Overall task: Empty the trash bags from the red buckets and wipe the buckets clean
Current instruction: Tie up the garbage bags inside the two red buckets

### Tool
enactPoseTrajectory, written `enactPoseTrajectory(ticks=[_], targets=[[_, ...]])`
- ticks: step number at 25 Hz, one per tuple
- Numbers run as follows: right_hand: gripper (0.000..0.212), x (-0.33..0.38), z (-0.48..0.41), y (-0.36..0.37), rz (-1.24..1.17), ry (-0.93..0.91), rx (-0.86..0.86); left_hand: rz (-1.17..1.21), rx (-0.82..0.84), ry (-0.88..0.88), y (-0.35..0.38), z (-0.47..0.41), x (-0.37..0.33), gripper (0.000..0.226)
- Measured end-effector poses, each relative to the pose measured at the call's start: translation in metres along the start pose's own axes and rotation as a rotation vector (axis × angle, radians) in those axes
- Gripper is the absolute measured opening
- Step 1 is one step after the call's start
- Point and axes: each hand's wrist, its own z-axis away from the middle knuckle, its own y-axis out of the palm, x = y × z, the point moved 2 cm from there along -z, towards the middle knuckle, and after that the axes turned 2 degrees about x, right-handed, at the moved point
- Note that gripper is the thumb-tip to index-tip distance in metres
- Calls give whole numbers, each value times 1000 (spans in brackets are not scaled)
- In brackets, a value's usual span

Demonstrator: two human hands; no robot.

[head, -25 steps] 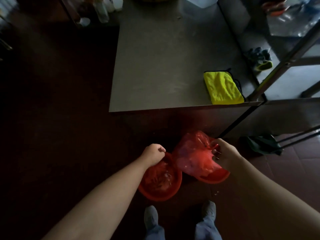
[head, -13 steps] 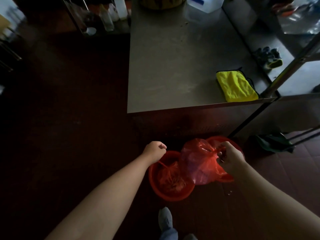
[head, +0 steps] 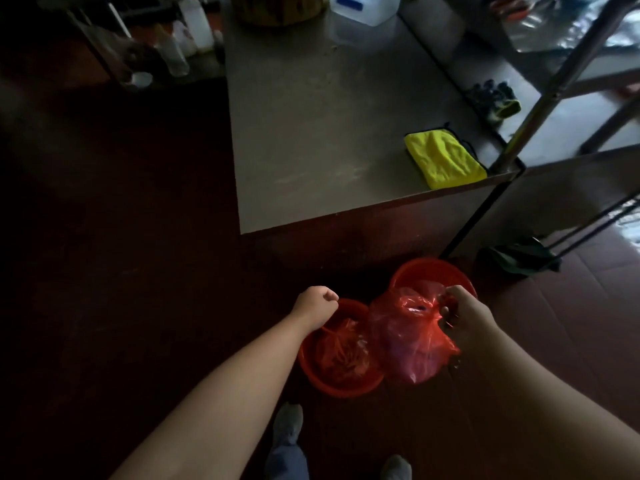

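Emptying is in hand: the right hand (head: 464, 313) pinches the neck of the right bag (head: 408, 337), which hangs at 7 o'clock of the right bucket (head: 429, 270), while the clenched left hand (head: 317, 303) seems to grip the left bag (head: 346, 353) lying in the left bucket (head: 341, 388), which probably needs lifting out next.

The lifted bag (head: 408, 337) is thin red plastic, shiny, crinkly and partly see-through. The second bag (head: 343, 351) is the same crinkly plastic. The near bucket (head: 341, 388) and the far bucket (head: 426, 266) are smooth red plastic. The bench (head: 311, 133) is dull grey metal with pale scuffs. The yellow cloth (head: 443, 159) looks soft and fuzzy. The floor tiles (head: 588, 306) shine a little.
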Motion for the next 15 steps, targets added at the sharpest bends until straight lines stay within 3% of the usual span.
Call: enactPoseTrajectory(ticks=[8, 15], targets=[[8, -61, 0, -24, -225, -6, -280, -202, 161, 91, -4, -72, 20, 19], [16, -143, -10, -49, -369, 11, -439, -341, 202, 83, 39, -122, 85, 26]])
